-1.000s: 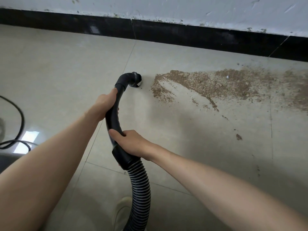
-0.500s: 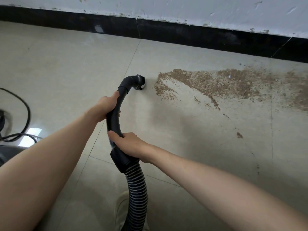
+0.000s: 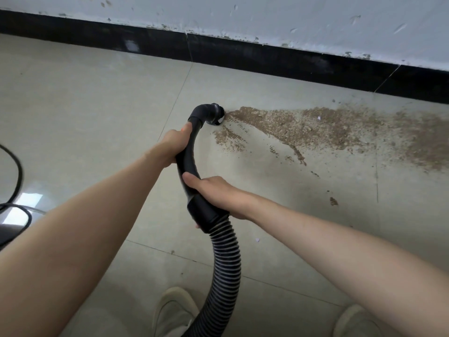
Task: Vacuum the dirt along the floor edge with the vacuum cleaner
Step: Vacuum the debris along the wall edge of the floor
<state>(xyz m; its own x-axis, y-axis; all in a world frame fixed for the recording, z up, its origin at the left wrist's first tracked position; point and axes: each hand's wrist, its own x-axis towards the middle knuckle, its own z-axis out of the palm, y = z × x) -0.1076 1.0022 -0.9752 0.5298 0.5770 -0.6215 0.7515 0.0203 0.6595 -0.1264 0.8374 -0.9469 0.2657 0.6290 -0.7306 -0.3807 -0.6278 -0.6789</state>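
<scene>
A black curved vacuum handle tube (image 3: 188, 164) ends in a small round brush nozzle (image 3: 215, 115) that touches the left tip of a long brown dirt patch (image 3: 315, 128) on the pale tiled floor. My left hand (image 3: 173, 148) grips the tube just behind the nozzle bend. My right hand (image 3: 216, 193) grips the lower end of the tube, just above the ribbed hose (image 3: 224, 268) that runs down between my shoes. A small separate clump of dirt (image 3: 333, 201) lies nearer to me, right of my right hand.
A black skirting board (image 3: 267, 59) runs along the foot of a scuffed white wall behind the dirt. A black cable (image 3: 18, 176) loops at the left edge, above a dark object partly cut off. My two pale shoes (image 3: 172, 312) stand at the bottom.
The nozzle has moved right across the floor and now touches the left end of the dirt patch. Both hands keep the same hold on the tube.
</scene>
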